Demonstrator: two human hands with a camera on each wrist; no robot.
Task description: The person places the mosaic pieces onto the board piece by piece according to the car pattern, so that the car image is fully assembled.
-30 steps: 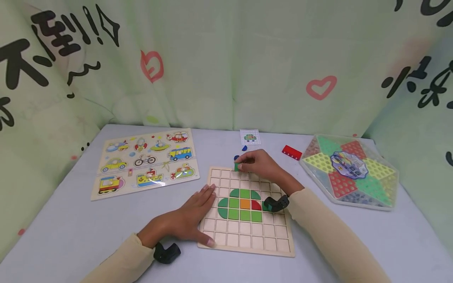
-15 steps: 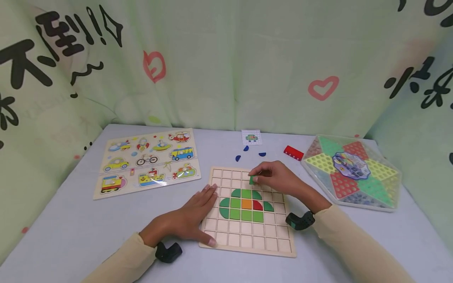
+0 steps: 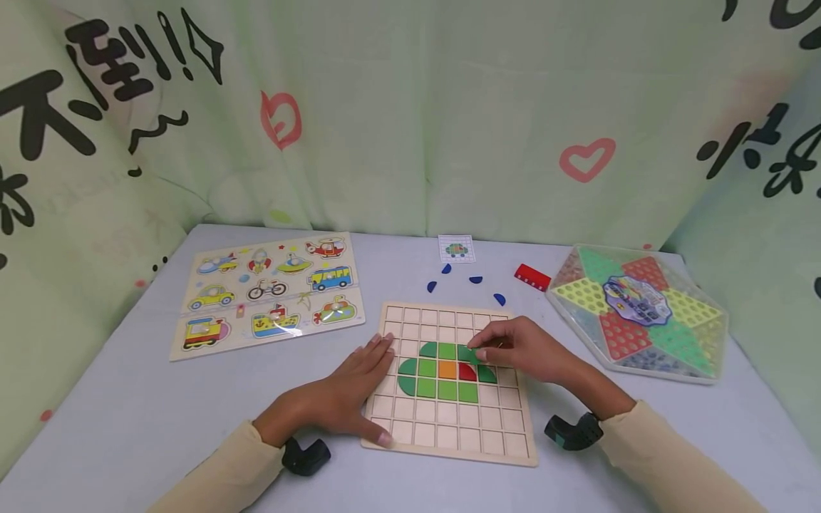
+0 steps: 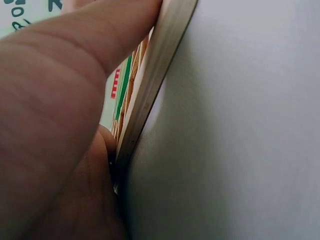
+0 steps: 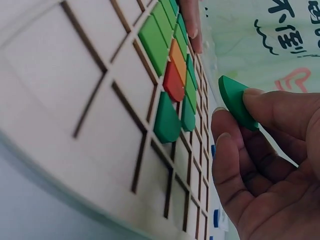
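Note:
A wooden grid board (image 3: 455, 457) lies on the table. In its cells sit light green squares, an orange square (image 3: 447, 369), a red rounded piece (image 5: 173, 80) and several dark green rounded pieces. My left hand (image 3: 343, 395) rests on the board's left side, fingers straight, the thumb near the lower left corner. Between the thumb and fingers of my right hand (image 3: 529, 349) is a dark green rounded piece (image 5: 237, 102), held above the board's right half. In the right wrist view, this piece is tilted and apart from the board.
Several blue half-round pieces (image 3: 475, 280) lie behind the board, near a small pattern card (image 3: 456, 240). A red dotted block (image 3: 532, 278) is beside a hexagonal checkers box (image 3: 695, 313) at right. At left lies a vehicle-picture puzzle board (image 3: 240, 324).
My right hand has carried the green piece from the board's back edge rightward and toward me, uncovering blue pieces behind it. My left hand stays on the board.

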